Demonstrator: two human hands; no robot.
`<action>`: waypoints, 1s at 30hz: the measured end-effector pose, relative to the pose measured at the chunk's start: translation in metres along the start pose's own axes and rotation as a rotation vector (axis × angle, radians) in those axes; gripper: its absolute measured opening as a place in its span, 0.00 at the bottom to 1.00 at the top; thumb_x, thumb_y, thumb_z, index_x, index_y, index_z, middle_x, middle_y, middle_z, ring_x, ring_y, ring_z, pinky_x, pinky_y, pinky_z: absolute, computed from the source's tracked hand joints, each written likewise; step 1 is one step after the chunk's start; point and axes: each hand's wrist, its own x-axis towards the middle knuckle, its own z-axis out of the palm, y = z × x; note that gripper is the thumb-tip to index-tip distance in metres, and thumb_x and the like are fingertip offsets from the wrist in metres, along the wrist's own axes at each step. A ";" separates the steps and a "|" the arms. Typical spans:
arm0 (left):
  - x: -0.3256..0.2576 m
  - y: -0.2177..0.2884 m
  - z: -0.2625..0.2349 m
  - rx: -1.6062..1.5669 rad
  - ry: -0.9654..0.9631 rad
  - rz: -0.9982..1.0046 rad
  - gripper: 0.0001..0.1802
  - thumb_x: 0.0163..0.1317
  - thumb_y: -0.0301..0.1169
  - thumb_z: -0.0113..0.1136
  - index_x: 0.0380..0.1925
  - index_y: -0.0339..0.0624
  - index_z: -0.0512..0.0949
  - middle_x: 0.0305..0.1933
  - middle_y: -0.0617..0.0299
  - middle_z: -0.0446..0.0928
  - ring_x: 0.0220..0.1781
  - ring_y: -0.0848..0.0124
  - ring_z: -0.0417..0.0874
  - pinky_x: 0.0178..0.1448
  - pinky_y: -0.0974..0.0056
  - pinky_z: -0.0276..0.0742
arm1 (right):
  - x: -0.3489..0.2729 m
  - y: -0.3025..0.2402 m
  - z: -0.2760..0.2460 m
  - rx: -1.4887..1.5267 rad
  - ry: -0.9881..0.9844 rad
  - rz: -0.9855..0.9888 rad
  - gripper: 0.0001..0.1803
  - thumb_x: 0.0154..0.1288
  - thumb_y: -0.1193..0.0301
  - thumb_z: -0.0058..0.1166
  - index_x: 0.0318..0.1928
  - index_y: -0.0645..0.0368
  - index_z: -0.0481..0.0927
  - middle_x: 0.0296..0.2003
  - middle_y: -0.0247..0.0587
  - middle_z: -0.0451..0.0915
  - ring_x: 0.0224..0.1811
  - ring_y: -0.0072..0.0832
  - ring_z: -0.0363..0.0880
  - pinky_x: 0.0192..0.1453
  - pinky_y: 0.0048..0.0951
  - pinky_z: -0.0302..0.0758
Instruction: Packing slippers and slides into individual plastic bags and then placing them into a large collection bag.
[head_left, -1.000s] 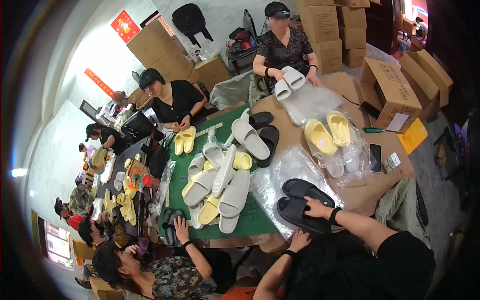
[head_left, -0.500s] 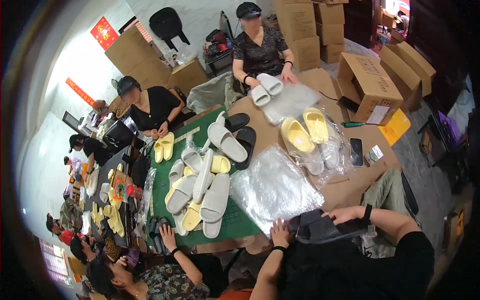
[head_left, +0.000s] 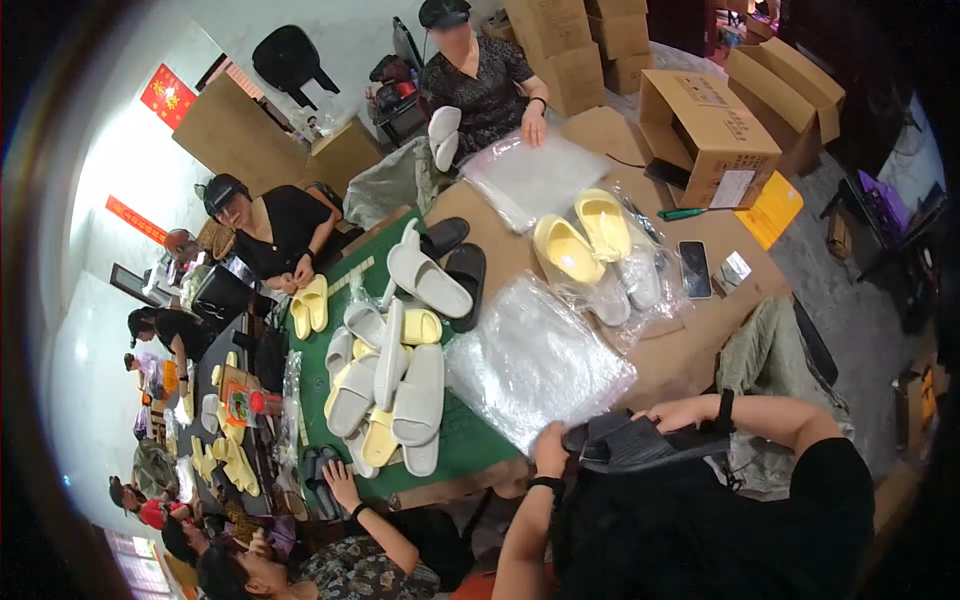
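pulled in: 2 black slippers (head_left: 640, 442), fingers of both hands clamped round them.

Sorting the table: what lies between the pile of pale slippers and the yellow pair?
Head view: a stack of clear plastic bags lies between the slipper pile and the yellow pair.
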 end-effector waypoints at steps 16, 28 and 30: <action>0.025 0.030 -0.046 -0.292 0.305 -0.419 0.13 0.57 0.34 0.56 0.33 0.33 0.80 0.27 0.48 0.79 0.27 0.61 0.80 0.33 0.63 0.72 | 0.026 -0.007 0.004 -0.147 0.097 -0.012 0.17 0.57 0.70 0.48 0.43 0.71 0.74 0.58 0.44 0.63 0.55 0.34 0.65 0.59 0.28 0.60; 0.029 0.059 -0.059 -0.111 0.315 -0.111 0.15 0.62 0.30 0.47 0.46 0.36 0.74 0.44 0.45 0.75 0.44 0.52 0.76 0.46 0.55 0.71 | 0.037 -0.026 -0.004 -0.582 0.435 -0.024 0.17 0.51 0.69 0.50 0.34 0.74 0.76 0.56 0.58 0.63 0.50 0.49 0.70 0.55 0.36 0.66; 0.029 0.073 -0.061 -0.064 0.358 -0.041 0.14 0.61 0.29 0.48 0.45 0.37 0.75 0.43 0.45 0.75 0.44 0.52 0.76 0.47 0.55 0.71 | 0.038 -0.032 -0.004 -0.842 0.537 0.043 0.17 0.50 0.66 0.52 0.30 0.72 0.78 0.56 0.59 0.64 0.49 0.50 0.70 0.56 0.39 0.66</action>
